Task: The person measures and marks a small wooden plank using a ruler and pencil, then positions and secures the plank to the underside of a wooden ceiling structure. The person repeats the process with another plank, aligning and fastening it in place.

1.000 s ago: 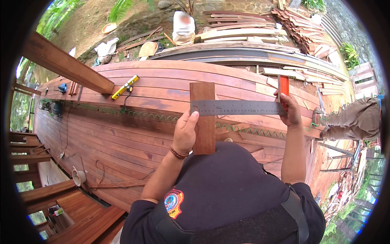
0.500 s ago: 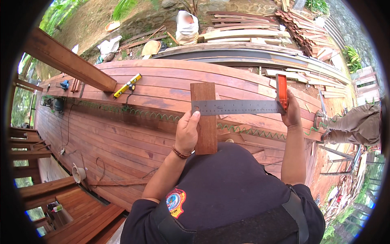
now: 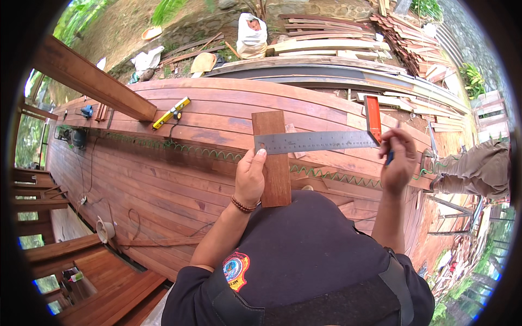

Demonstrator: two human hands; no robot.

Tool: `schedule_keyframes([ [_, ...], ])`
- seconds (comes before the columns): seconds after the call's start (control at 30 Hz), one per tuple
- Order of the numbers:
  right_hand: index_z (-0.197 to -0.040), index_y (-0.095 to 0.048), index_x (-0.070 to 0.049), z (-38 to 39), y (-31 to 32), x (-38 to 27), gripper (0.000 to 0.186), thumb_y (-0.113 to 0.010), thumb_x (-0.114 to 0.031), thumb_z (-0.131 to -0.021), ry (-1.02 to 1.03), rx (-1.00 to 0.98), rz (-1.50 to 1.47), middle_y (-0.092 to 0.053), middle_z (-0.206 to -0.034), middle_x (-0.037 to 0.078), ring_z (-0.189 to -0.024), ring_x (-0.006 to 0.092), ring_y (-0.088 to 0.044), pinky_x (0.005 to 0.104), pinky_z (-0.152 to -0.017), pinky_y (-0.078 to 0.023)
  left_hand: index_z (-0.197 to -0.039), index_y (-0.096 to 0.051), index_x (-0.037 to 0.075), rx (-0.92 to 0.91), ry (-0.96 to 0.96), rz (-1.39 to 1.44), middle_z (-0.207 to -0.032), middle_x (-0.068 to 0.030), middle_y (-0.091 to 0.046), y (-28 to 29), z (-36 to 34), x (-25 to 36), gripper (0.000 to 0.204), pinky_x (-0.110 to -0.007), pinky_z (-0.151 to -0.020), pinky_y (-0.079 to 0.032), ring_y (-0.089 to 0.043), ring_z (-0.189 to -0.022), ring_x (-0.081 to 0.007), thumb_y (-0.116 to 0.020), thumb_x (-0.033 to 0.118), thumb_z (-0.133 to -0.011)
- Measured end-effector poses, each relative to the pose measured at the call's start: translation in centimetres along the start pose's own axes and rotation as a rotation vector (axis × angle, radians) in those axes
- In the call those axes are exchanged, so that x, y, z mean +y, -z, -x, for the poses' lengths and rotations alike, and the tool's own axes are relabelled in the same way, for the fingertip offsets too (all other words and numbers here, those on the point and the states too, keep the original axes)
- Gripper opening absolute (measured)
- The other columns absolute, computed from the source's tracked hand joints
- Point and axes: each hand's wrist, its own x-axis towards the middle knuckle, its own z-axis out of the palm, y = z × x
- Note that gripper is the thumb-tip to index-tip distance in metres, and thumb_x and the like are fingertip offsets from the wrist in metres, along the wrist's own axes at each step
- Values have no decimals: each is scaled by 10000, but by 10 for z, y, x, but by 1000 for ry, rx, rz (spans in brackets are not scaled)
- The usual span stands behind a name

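A white sack [image 3: 252, 33] stands upright on the ground beyond the deck; a round multicoloured patch [image 3: 235, 268] marks the dark sleeve.

An outdoor carpentry site is shown: a reddish plank deck [image 3: 163, 179] is laid beneath the fingers [image 3: 260, 157], stacked lumber [image 3: 348, 32] is piled beyond them, and a yellow spirit level [image 3: 171, 113] is left nearby.

Even, soft daylight, outdoors; no hard shadows. Deck boards [image 3: 179, 179] evenly lit, faint sheen. Metal ruler [image 3: 315, 142] shows mild glare. Centre sharp. Strong fisheye bending toward rim; black circular border. Greenery at edges overexposed, slightly soft.
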Motion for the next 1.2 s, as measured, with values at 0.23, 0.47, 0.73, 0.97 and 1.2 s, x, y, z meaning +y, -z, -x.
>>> schedule_keyframes([
  [0.23, -1118, -693, -39, 24, -60, -4, 353, -774, -128, -786, 500, -549, 798, -620, -1057, 130, -977, 326, -605, 417, -861, -494, -1240, -567, -59, -30, -11, 25, -1086, -138, -695, -7, 1, 6, 330, -321, -827, -582, -691, -929, -181, -378, 163, -1086],
  [0.47, -1255, -633, -52, 6, -75, 4, 550, -817, -187, -754, 535, -713, 879, -592, -1187, 120, -1040, 331, -602, 436, -900, -491, -1297, -571, -66, -57, -14, 27, -1186, -94, -673, -18, 10, 25, 344, -279, -946, -500, -620, -1073, -117, -418, 166, -1093],
  [0.73, -1193, -660, -44, -5, -76, 14, 488, -829, -160, -751, 467, -828, 746, -618, -1134, 130, -1011, 336, -634, 425, -861, -533, -1291, -576, -57, -51, -59, 8, -1169, -82, -671, -10, 11, 19, 329, -270, -918, -500, -612, -1042, -107, -442, 163, -1087],
  [0.97, -1186, -692, -66, -3, -74, 34, 528, -827, -297, -730, 607, -797, 511, -643, -1144, 169, -987, 383, -655, 470, -854, -550, -1232, -576, -39, -14, 65, 143, -1124, -116, -662, -19, 26, 28, 314, -332, -865, -542, -646, -1018, -189, -433, 187, -1067],
  [1.2, -1065, -625, -27, -5, -66, 28, 428, -802, -180, -707, 547, -774, 618, -577, -1095, 166, -1002, 383, -606, 469, -822, -513, -1060, -628, -48, 15, 21, -205, -956, -155, -690, -8, 4, 16, 406, -365, -756, -553, -674, -854, -258, -470, 326, -1066],
])
